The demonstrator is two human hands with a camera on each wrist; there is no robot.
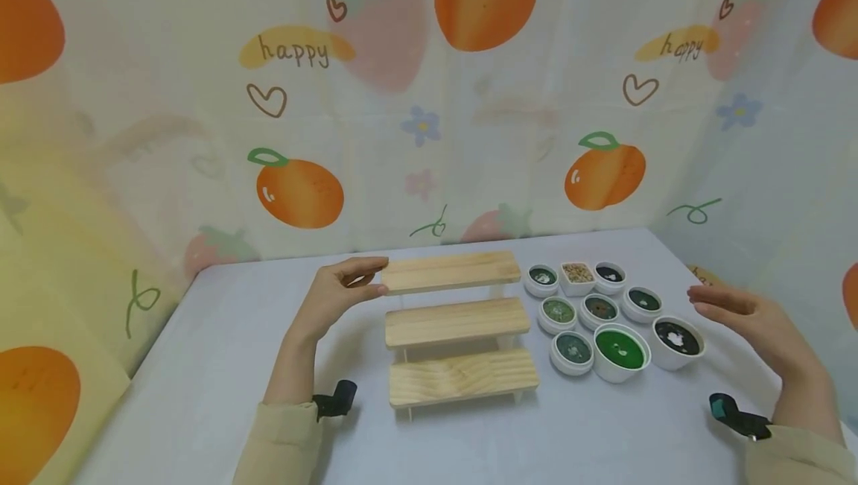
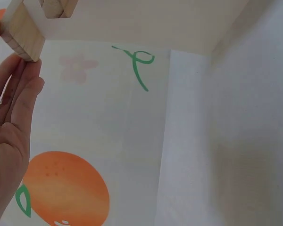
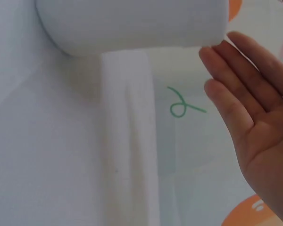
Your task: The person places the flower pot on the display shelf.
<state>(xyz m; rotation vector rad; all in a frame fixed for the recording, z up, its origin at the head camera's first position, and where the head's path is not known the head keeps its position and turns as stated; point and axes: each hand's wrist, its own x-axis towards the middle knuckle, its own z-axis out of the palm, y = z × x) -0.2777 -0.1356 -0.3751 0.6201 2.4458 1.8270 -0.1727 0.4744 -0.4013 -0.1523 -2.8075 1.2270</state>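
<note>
Left grip (image 1: 335, 297) clamped on upper left end of pale wooden three-tier stand (image 1: 457, 323), mid-span of white bench (image 1: 208, 366); I judge pinch steadies it. Right grip (image 1: 764, 328) apart beside round white black-filled cup (image 1: 677, 343), near bench's right edge; contact unclear.

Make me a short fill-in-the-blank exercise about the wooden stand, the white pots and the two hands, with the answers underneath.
The wooden stand has ____ boards, and the left hand holds the top one.
Beside it sit ____ white pots.
All the pots are round except one, which is ____.
The right hand is to the ____ of the pots.

Missing words: three; nine; square; right.
</note>
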